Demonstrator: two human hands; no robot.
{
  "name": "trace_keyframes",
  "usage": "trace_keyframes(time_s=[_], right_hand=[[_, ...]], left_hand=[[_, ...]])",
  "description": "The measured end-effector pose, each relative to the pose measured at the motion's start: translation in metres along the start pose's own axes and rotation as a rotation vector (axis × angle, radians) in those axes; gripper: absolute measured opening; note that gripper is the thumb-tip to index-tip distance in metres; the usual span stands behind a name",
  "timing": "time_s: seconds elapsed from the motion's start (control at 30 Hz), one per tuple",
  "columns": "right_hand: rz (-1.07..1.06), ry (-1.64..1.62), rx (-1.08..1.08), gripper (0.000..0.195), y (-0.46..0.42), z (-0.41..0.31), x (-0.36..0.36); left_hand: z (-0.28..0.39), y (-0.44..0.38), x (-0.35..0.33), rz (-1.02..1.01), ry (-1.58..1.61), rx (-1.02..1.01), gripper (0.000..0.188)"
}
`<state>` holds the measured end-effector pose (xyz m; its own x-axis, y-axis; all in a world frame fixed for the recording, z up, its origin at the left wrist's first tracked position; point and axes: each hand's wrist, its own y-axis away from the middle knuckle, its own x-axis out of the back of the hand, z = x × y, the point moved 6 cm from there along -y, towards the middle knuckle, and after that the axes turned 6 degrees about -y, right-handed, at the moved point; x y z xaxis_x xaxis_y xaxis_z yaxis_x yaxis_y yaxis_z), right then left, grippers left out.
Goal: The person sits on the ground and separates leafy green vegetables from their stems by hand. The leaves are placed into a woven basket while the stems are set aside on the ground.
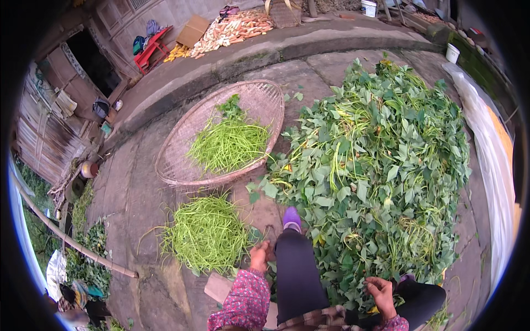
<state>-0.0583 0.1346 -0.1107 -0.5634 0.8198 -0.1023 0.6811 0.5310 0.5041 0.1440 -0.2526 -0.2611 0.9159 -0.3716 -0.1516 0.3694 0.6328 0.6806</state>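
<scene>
My left hand, in a pink floral sleeve, is beside my bent knee with its fingers curled; whether a thin stem is in them is too small to tell. Just left of it lies a loose heap of stripped green stems on the stone paving. My right hand is at the near edge of a large pile of leafy green vines, fingers bent over the leaves. Any stalk in its grasp is not distinguishable. Ahead, a round woven bamboo tray bears more stripped stems and a few leaves.
A bamboo pole reaches in from the left. Corn cobs are heaped at the back near a red bench and a cardboard box. A raised stone ledge crosses behind the tray. Plastic sheeting runs along the right.
</scene>
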Motion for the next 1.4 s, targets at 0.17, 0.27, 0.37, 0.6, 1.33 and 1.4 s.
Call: trace_keyframes(time_s=[0.17, 0.27, 0.37, 0.6, 1.33, 1.4], right_hand=[[-0.021, 0.011, 0.056, 0.02, 0.011, 0.002, 0.0], [-0.032, 0.013, 0.068, 0.02, 0.017, 0.003, 0.001], [-0.037, -0.006, 0.074, 0.02, 0.023, 0.008, 0.005], [-0.038, -0.028, 0.109, 0.02, 0.029, 0.021, 0.013], [-0.236, 1.022, 0.678, 0.042, -0.37, -0.152, -0.039], [-0.158, 1.101, 0.727, 0.052, -0.443, -0.195, -0.102]], left_hand=[[0.083, 0.064, -0.051, 0.092, 0.042, -0.309, 0.015], [0.105, 0.093, -0.067, 0.096, -0.042, -0.489, 0.012], [0.111, 0.112, -0.076, 0.121, -0.133, -0.684, 0.01], [0.119, 0.161, -0.107, 0.018, -0.213, -0.802, 0.01], [0.225, -0.14, -0.063, 0.135, -0.804, -0.586, 0.016], [0.243, -0.189, -0.057, 0.179, -0.907, -0.583, 0.017]])
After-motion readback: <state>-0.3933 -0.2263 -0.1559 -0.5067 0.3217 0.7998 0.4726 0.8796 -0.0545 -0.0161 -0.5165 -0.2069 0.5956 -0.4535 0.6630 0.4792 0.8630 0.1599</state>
